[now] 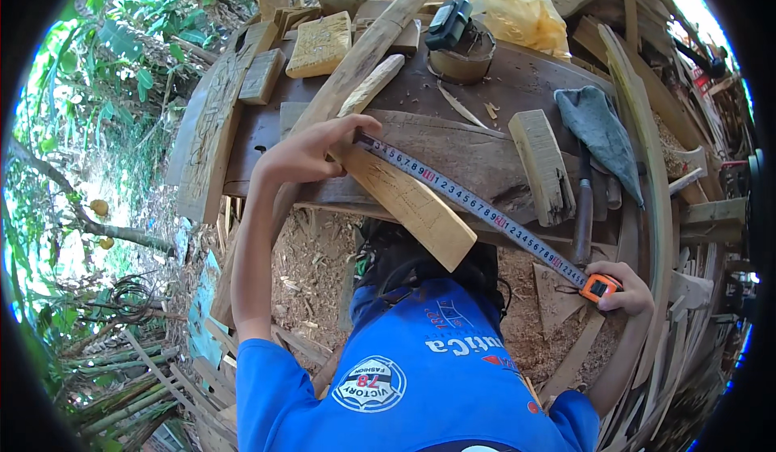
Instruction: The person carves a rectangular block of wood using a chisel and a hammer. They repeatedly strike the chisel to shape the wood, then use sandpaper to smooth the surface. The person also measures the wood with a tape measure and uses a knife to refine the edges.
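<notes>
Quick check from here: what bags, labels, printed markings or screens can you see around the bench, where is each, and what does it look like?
Plastic bag: far edge of bench, crumpled, translucent yellow.
Tape measure: stretched diagonally from left hand to right hand; white blade, black and red markings, orange case.
Shirt badge: round, white, dark and red print.
No screens visible.

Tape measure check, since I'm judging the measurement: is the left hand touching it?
Touching: the head view shows the left hand pressing the tape measure end onto the wooden plank.

Outdoor woodworking shop. Bench [501, 88] carries rough timber offcuts [543, 165]; wood shavings [311, 266] cover ground. Green foliage [121, 56] alongside.
</notes>
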Demonstrator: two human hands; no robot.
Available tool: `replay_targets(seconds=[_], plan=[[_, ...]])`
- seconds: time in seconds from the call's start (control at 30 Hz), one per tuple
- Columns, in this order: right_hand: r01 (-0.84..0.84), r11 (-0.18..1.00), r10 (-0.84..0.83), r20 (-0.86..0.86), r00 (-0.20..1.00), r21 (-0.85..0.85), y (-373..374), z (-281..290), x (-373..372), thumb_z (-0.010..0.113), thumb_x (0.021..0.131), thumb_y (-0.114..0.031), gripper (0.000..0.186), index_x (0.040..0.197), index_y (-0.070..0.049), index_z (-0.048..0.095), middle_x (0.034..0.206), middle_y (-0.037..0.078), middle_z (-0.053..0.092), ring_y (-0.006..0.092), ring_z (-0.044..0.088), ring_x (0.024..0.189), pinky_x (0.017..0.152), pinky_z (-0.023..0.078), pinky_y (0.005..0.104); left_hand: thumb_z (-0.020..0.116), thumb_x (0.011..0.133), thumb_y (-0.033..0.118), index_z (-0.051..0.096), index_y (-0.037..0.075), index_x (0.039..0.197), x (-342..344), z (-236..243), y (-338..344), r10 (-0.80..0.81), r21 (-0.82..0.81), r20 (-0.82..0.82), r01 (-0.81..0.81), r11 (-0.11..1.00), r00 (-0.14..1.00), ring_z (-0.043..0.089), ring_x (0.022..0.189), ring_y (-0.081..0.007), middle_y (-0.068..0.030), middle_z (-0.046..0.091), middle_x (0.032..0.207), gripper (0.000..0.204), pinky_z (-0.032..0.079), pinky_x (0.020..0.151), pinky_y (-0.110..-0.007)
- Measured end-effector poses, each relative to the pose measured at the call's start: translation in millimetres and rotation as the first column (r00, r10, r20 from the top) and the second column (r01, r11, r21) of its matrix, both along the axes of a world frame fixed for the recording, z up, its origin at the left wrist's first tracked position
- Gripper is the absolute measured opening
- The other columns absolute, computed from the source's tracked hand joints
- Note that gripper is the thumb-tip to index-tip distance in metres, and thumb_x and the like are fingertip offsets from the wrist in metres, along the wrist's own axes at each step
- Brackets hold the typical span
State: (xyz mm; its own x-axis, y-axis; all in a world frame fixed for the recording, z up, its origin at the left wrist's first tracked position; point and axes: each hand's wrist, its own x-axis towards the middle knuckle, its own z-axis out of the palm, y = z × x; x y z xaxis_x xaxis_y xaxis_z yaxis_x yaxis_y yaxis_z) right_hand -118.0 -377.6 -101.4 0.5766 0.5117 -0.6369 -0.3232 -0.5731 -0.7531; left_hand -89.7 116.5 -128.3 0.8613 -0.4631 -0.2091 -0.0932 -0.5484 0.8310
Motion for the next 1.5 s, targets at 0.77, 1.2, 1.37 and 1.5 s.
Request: replay_targets(seconds=[0.77,1.2,1.37,1.5], plan=[[0.075,0.995,-0.064,-0.171,0.983,0.062,36.6,-25.9,-21.0,0.068,0.051,-0.029,0.061,0.100,0.005,0.057,0.082,0.006,0.057,0.0126,0.051,0.075,0.068,0.039,0.0238,0.075,0.055,0.004,0.050,0.006,0.114,-16.2,-21.0,18.6,0.200,0.050,0.283,-0.223,0.973,0.938,0.049,0.109,-0.0278,-0.0110,0.053,0.117,0.065,0.039,0.093,-0.034],[0.163,0.980,-0.131,-0.242,0.961,0.118,47.8,-23.7,-15.2,0.066,0.053,-0.028,0.054,0.096,0.003,0.057,0.086,0.006,0.057,0.0125,0.052,0.078,0.071,0.040,0.0236,0.060,0.078,0.009,0.048,0.001,0.120,-22.8,-2.8,11.3,0.337,0.017,0.355,-0.367,0.930,0.872,0.051,0.109,-0.0207,-0.0151,0.053,0.118,0.045,0.038,0.094,-0.030],[0.163,0.977,-0.125,-0.251,0.960,0.140,40.4,-27.1,-14.1,0.068,0.054,-0.029,0.060,0.100,0.006,0.054,0.085,0.010,0.058,0.0166,0.057,0.071,0.065,0.047,0.0267,0.064,0.076,0.022,0.050,-0.001,0.115,-27.2,-8.0,-13.2,0.290,0.259,0.523,-0.474,0.842,0.801,0.048,0.109,-0.0327,-0.0197,0.052,0.116,0.047,0.038,0.090,-0.035],[0.119,0.983,-0.088,-0.208,0.974,0.140,38.9,-30.5,-13.3,0.069,0.053,-0.029,0.063,0.102,0.008,0.053,0.082,0.014,0.059,0.0186,0.060,0.066,0.060,0.050,0.0280,0.067,0.071,0.039,0.049,0.003,0.116,-37.0,-24.3,-35.2,0.363,0.201,0.612,-0.582,0.788,0.703,0.043,0.109,-0.0342,-0.0178,0.045,0.112,0.060,0.036,0.092,-0.039]])
